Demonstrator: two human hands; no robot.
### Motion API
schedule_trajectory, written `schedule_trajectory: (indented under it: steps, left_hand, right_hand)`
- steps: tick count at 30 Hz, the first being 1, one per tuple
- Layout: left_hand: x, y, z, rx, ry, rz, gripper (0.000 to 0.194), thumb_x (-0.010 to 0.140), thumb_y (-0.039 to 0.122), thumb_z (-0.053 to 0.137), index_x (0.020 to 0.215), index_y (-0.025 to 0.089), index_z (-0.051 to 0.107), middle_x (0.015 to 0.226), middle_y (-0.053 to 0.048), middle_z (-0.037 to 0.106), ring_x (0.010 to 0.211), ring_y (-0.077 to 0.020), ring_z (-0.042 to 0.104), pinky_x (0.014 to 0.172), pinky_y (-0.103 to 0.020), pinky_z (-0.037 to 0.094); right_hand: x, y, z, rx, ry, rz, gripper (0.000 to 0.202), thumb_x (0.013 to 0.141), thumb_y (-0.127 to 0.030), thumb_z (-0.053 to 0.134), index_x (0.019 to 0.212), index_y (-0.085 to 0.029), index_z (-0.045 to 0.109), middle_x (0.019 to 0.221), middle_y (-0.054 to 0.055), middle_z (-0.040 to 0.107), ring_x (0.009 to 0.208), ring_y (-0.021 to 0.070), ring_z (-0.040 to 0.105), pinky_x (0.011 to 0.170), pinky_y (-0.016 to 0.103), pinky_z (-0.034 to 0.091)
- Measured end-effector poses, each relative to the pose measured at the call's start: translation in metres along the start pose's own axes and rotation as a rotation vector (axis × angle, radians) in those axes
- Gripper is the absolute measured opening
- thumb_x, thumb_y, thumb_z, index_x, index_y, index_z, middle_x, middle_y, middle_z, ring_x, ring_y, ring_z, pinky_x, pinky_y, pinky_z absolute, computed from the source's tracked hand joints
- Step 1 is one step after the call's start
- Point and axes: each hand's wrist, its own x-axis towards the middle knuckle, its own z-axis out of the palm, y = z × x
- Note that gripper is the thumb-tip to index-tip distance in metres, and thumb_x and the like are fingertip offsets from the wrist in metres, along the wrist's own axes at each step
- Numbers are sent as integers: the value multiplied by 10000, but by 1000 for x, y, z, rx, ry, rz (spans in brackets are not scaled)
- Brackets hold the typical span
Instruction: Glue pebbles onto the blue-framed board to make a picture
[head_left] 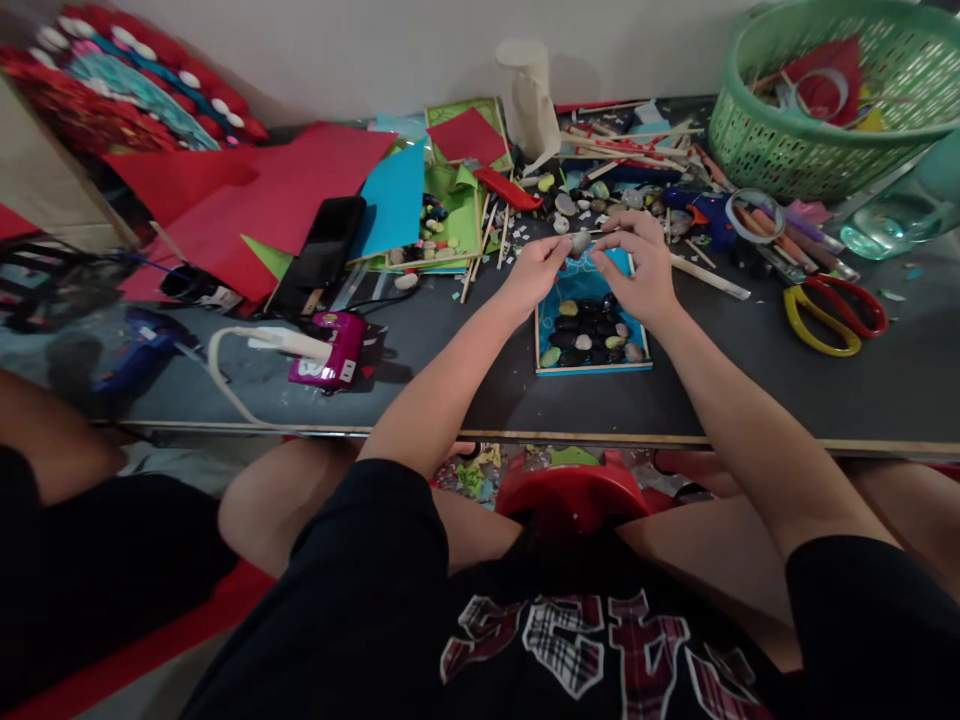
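Left hand [538,272]: thumb and fingertips pinch a grey stone [580,243] over the blue tray [594,371], towards its back edge.
Right hand [641,268]: half open, fingers curved, thumb apart, beside the stone; I cannot tell if it touches.
Forearms [469,365]: converge across the front edge of the surface [750,395]; the hands partly hide the tray's back edge.
Around: purple adapter [345,345] near the front edge, pebbles [589,325] in the tray, scissors [823,337] farther right, green basket [817,155] at the back right corner.

Blk stones [587,325] look smooth & glossy, tray rim [595,369] matt wood, basket [787,152] plas.
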Motion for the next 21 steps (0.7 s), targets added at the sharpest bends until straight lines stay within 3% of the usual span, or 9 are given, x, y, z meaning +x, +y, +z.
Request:
schedule_trajectory:
  steps: [3, 7, 21]
  left_hand:
    - [-4, 7, 3, -26, 5, 3, 477, 1050, 566, 495, 870, 162, 673, 668, 4, 476, 650, -129, 493, 605, -225, 383]
    - [-7, 13, 5, -28, 3, -16, 453, 1050, 547, 517, 905, 155, 693, 663, 6, 483, 656, -129, 490, 614, -232, 375]
    - [-6, 3, 4, 31, -25, 42, 555, 1026, 658, 472, 1010, 174, 741, 713, -35, 611, 729, -178, 595, 668, -282, 446]
  right_hand:
    - [0, -1, 1, 11, -26, 27, 429, 980, -673, 547, 932, -286, 725, 1172, 78, 665, 1170, 328, 596, 1102, 581, 436]
    - [0, -2, 1, 14, -39, 57, 430, 956, -689, 584, 908, -285, 725, 1182, 93, 658, 1160, 344, 584, 1108, 605, 425]
    - [-1, -6, 0, -143, -14, 91, 421, 989, -648, 547, 895, -289, 747, 1174, 98, 683, 1124, 333, 617, 1060, 611, 487]
